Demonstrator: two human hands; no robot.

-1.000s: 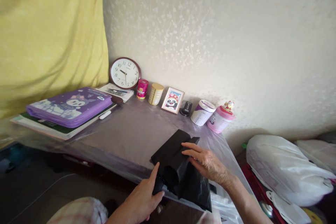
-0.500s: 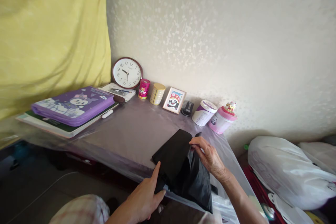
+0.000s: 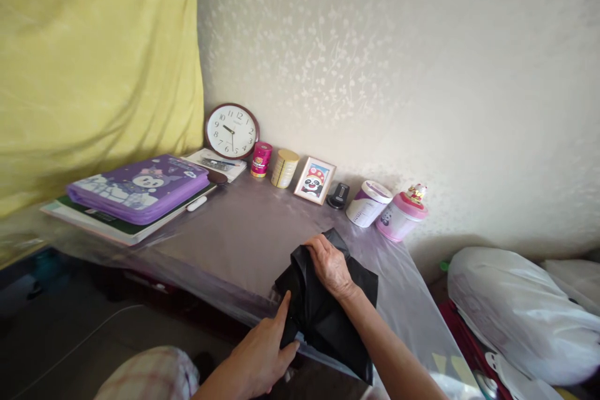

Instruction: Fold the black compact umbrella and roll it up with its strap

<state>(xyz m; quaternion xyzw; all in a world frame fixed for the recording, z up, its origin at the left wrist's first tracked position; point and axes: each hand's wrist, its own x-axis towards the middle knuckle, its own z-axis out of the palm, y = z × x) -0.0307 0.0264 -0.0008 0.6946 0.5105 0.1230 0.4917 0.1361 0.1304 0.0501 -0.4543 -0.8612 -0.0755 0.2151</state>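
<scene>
A black folding umbrella [image 3: 328, 319] lies slack over the front edge of the table, its fabric in loose folds and pointed corners. My left hand [image 3: 272, 350] is closed around its lower left part, with the index finger stretched along the fabric; what the other fingers grip is largely hidden. On top, my right hand [image 3: 329, 265] has its fingers curled over a raised fold of the umbrella's cloth, near the far end. Fabric spreads out beneath the right wrist and hangs toward me.
Along the wall stand a clock [image 3: 232, 131], a pink can [image 3: 261, 159], a yellow can [image 3: 285, 169], a framed panda picture [image 3: 315, 180], a white tub [image 3: 369, 204] and a pink-lidded tub [image 3: 401, 217]. A purple case [image 3: 140, 189] lies left on books. White bags [image 3: 520, 306] sit right.
My right hand has moved left across the umbrella, bringing a fold of fabric over toward my left hand. The left hand stays nearly in place. The view has shifted slightly left.
</scene>
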